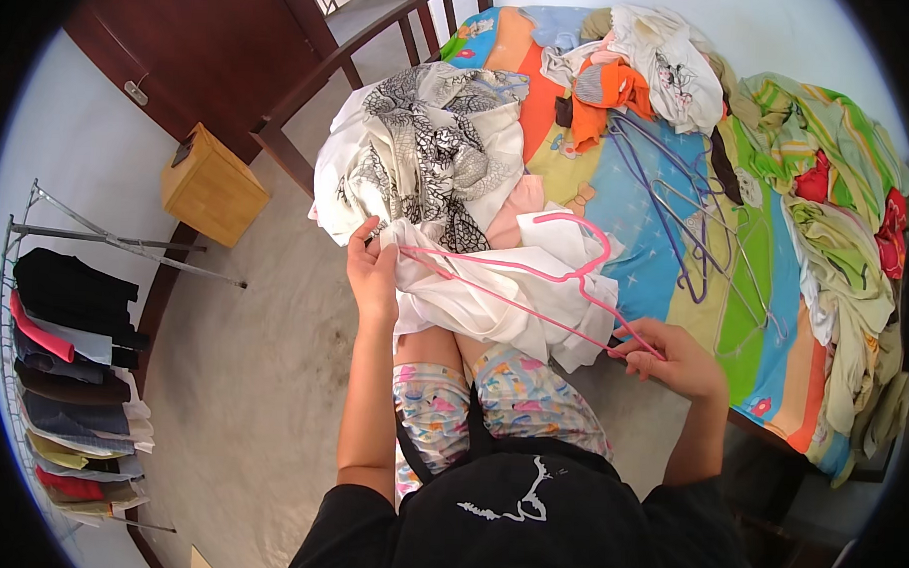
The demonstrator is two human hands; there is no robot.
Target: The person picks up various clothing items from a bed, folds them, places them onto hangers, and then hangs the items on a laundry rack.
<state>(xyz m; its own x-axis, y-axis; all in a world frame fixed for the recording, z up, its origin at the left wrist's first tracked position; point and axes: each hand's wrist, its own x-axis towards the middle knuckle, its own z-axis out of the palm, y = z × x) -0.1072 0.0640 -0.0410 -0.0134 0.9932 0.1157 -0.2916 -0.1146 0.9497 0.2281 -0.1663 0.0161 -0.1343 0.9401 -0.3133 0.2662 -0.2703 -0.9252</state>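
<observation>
A pink clothes hanger lies across a white garment that is draped over my thighs and the bed edge. My right hand grips the right end of the hanger, near its corner. At the other end, my left hand pinches the white cloth, where the hanger's left tip goes in among the folds. How far the tip reaches inside is hidden. Just beyond the white garment, a black-and-white patterned cloth is heaped on the bed.
Several purple and silver hangers lie on the striped bed sheet. Piles of clothes cover the bed's right side and back. A dark wooden bed rail rises at left. On the floor stands a wooden box, near a metal rack of hung clothes.
</observation>
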